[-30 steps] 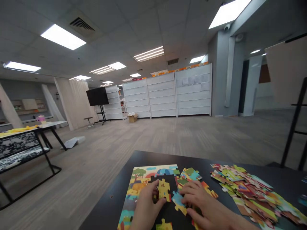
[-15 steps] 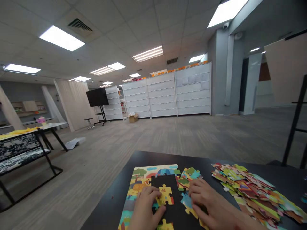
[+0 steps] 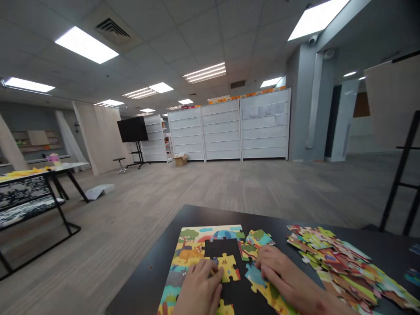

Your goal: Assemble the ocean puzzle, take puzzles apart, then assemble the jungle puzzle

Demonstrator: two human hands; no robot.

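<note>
A partly joined jigsaw puzzle [image 3: 188, 253] lies on the black table, with a dark gap in its middle. My left hand [image 3: 201, 286] rests on its left part, fingers bent and close together, the fingertips touching the left edge of a yellow piece [image 3: 229, 267]. My right hand [image 3: 284, 272] lies over joined blue and yellow pieces [image 3: 257, 276] right of the gap, its fingers curled; what is under them is hidden. Just beyond it sits a colourful piece cluster [image 3: 260, 237]. Another yellow piece [image 3: 225, 308] shows at the bottom edge, beside my left hand.
A heap of loose puzzle pieces [image 3: 341, 262] covers the right of the black table [image 3: 157, 249]. More pieces [image 3: 412, 276] lie at the far right edge. Beyond are white shelves [image 3: 219, 131], a screen on a stand [image 3: 133, 129], a cardboard box [image 3: 180, 160] and a side table [image 3: 72, 166].
The thumb of my left hand has drawn in toward its fingers. The yellow piece now sits against the puzzle's left part. My right hand has shifted slightly, uncovering more of the pieces below it.
</note>
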